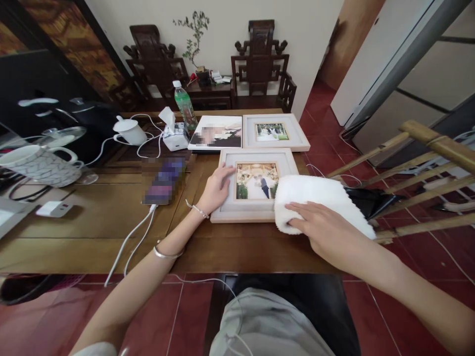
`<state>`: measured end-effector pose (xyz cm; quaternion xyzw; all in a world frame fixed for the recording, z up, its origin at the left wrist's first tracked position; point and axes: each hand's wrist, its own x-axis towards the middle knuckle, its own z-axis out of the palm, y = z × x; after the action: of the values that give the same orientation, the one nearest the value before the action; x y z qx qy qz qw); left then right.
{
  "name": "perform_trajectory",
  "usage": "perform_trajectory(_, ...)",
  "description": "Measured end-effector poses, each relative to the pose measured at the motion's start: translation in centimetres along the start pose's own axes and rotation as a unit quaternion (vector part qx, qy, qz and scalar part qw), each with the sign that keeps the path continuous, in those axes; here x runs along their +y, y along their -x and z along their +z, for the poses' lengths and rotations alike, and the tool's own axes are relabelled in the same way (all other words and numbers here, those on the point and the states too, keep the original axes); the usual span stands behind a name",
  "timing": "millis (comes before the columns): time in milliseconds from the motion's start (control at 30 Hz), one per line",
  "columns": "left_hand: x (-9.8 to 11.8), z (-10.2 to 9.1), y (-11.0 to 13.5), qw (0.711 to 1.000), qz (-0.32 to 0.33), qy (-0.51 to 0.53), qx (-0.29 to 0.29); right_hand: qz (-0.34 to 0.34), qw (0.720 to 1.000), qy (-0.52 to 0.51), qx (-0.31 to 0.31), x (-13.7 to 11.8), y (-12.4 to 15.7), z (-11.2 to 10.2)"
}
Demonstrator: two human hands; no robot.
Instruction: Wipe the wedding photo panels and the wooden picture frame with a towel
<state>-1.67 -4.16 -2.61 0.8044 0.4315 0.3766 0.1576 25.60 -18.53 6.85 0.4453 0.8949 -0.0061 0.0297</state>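
A pale wooden picture frame (256, 216) with a wedding photo lies flat near the table's front edge. My left hand (218, 187) holds its left side, the fingers reaching over the rim towards the photo. On the right, my right hand (309, 220) grips a fluffy white cloth (315, 190), which covers the frame's right edge and lower right corner. The fingers press into a fold of the cloth, so their tips are partly hidden. Behind this frame lie a second light frame (302, 141) with a photo and a white-topped photo panel (226, 122).
On the wooden table (111, 232) are a phone (165, 183) on a white cable, a tissue box (176, 137), a green bottle (184, 104), a lidded white cup (129, 131), a patterned mug (40, 163) and a charger (55, 208). A bamboo rack (419, 198) stands at the right.
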Motion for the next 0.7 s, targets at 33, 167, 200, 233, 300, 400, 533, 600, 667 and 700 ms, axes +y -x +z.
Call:
perform_trajectory(33,0.1,0.0,0.0,1.000,0.002,0.003,0.001,-0.003,1.000,-0.003,0.003,0.0,-0.1,0.2)
perform_trajectory(167,0.2,0.1,-0.1,1.000,0.001,-0.019,-0.008,-0.028,0.999,-0.016,0.016,-0.9,-2.2,0.6)
perform_trajectory(200,0.2,0.1,-0.1,1.000,0.002,-0.029,-0.012,-0.039,0.999,-0.020,0.022,-1.3,-3.0,0.7)
perform_trajectory(233,0.2,0.1,0.0,0.999,0.004,-0.039,-0.015,-0.051,0.998,-0.023,0.028,-1.6,-3.8,0.8)
perform_trajectory(300,0.2,0.0,0.0,0.998,0.009,-0.054,-0.022,-0.081,0.996,-0.022,0.042,-2.3,-5.2,1.1)
perform_trajectory(400,0.1,-0.2,0.1,0.997,0.008,-0.065,-0.030,-0.114,0.991,-0.005,0.066,-2.9,-6.1,1.7)
perform_trajectory(533,-0.1,-0.1,0.1,0.997,0.002,-0.072,-0.035,-0.077,0.993,0.029,0.086,-1.9,-3.8,2.2)
perform_trajectory(600,-0.1,0.0,0.1,0.996,-0.004,-0.076,-0.038,-0.036,0.995,0.046,0.084,-0.7,-1.9,2.2)
perform_trajectory(667,-0.1,0.2,0.1,0.996,-0.011,-0.081,-0.042,-0.008,0.995,0.056,0.081,0.9,-0.3,2.2)
perform_trajectory(700,-0.1,0.2,0.0,0.995,-0.015,-0.085,-0.045,-0.002,0.995,0.061,0.082,1.8,0.3,2.1)
